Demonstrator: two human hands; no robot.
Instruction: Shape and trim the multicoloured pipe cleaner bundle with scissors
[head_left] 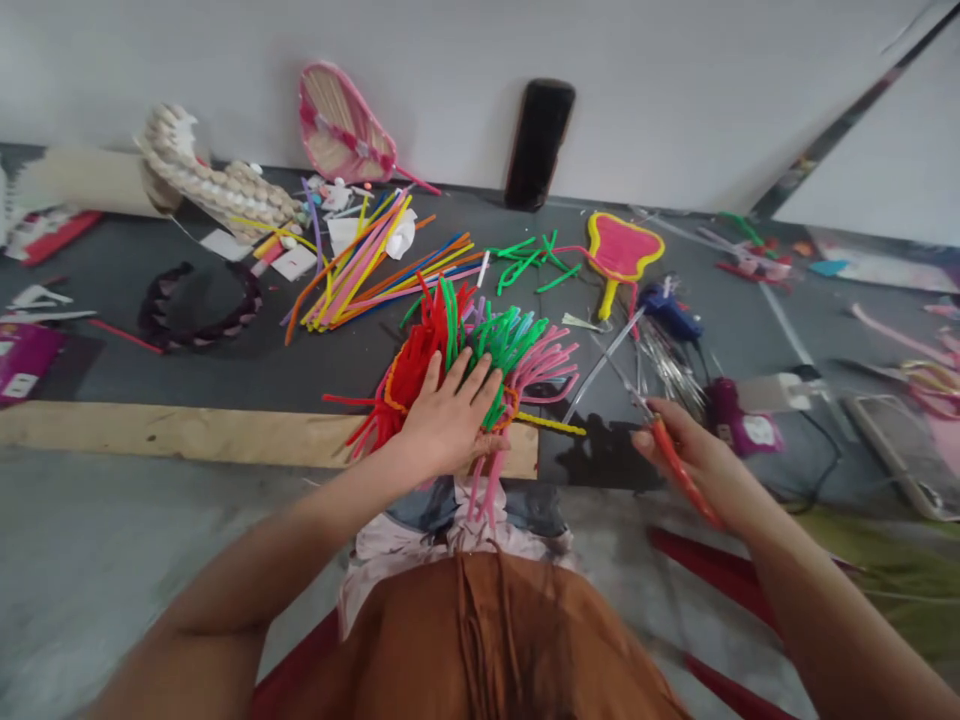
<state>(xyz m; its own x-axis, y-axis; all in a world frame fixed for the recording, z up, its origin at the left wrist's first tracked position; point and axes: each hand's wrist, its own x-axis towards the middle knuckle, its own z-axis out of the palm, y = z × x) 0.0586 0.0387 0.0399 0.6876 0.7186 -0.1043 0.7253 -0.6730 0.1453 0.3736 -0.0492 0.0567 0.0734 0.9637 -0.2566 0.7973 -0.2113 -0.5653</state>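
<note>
A bushy bundle of fuzzy pipe cleaners (510, 340) in red, green, pink and purple lies near the table's front edge, with an orange twisted strand along its side. My left hand (454, 410) rests on top of it, fingers spread and pressing down; the part under the palm is hidden. To the right, my right hand (701, 455) is closed round red-handled pliers (675, 460). Their metal tip points away, up and left, apart from the bundle. A yellow twisted stem (551, 424) sticks out of the bundle's right side.
Behind the bundle lie loose coloured pipe cleaners (360, 265) and green cut pieces (536, 262). A phone (540, 145) leans on the wall. Right are a pink-and-yellow fan shape (622, 248), a blue glue gun (673, 308) and clear sticks. A braided headband (199, 310) lies left, a wooden strip (172, 432) in front.
</note>
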